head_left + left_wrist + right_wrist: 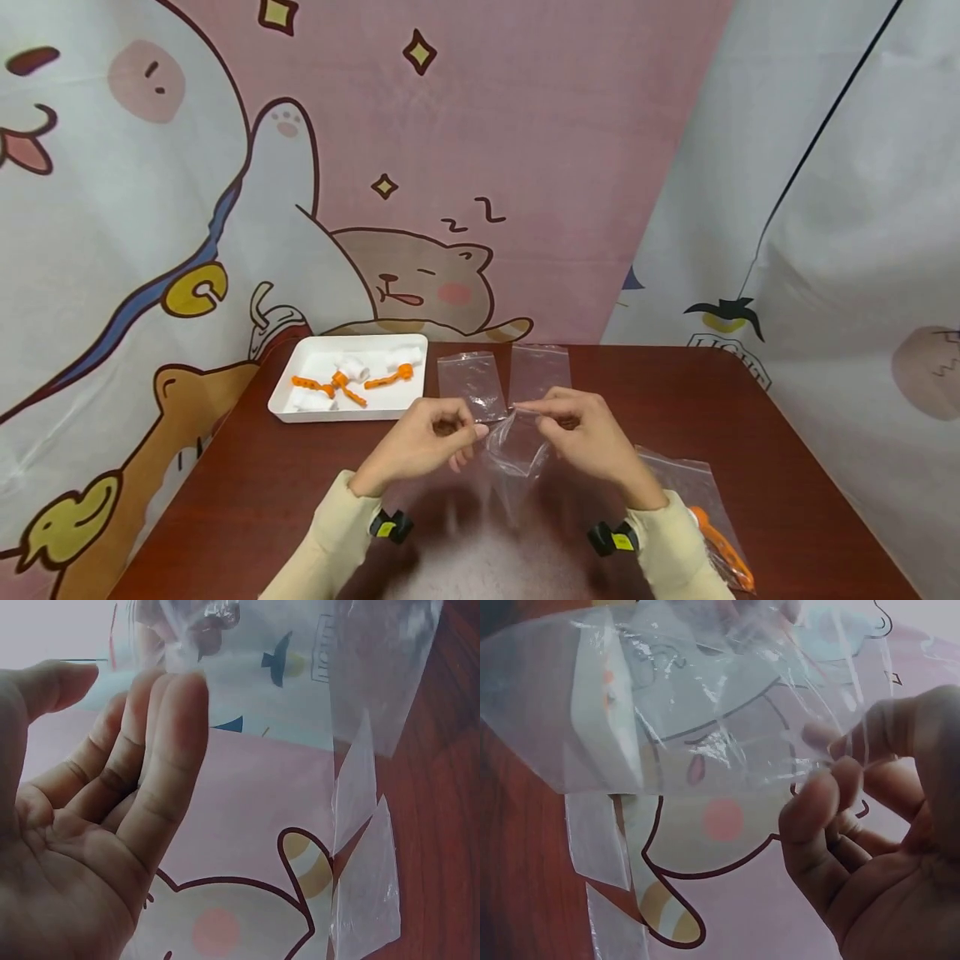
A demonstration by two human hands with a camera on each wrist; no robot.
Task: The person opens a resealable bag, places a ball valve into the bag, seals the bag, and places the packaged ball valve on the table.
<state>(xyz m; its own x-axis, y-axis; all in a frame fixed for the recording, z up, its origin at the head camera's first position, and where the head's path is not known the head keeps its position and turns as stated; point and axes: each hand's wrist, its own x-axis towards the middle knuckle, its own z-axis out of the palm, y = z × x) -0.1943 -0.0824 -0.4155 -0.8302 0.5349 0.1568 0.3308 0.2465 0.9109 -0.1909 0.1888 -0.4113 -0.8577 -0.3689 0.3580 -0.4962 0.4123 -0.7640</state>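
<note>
A clear plastic bag [517, 450] hangs between the two hands over the middle of the table. Thumb and fingers of my right hand [581, 429] pinch its upper edge. My left hand [427, 437] is at the bag's other upper side, fingertips right at the film; the left wrist view shows a gap between its thumb and fingers. Across the right wrist view spreads the same film [727, 697], creased and see-through. Behind the hands two flat clear bags, a left one [468, 375] and a right one [540, 371], lie on the table.
A white tray [281, 404] at the back left bears several orange plastic pieces [390, 377] and white soft-looking pieces [352, 367]. Beside my right forearm lies another clear bag [686, 479] with an orange piece [723, 546] in it. A printed cloth [570, 167] hangs behind the brown table [757, 433].
</note>
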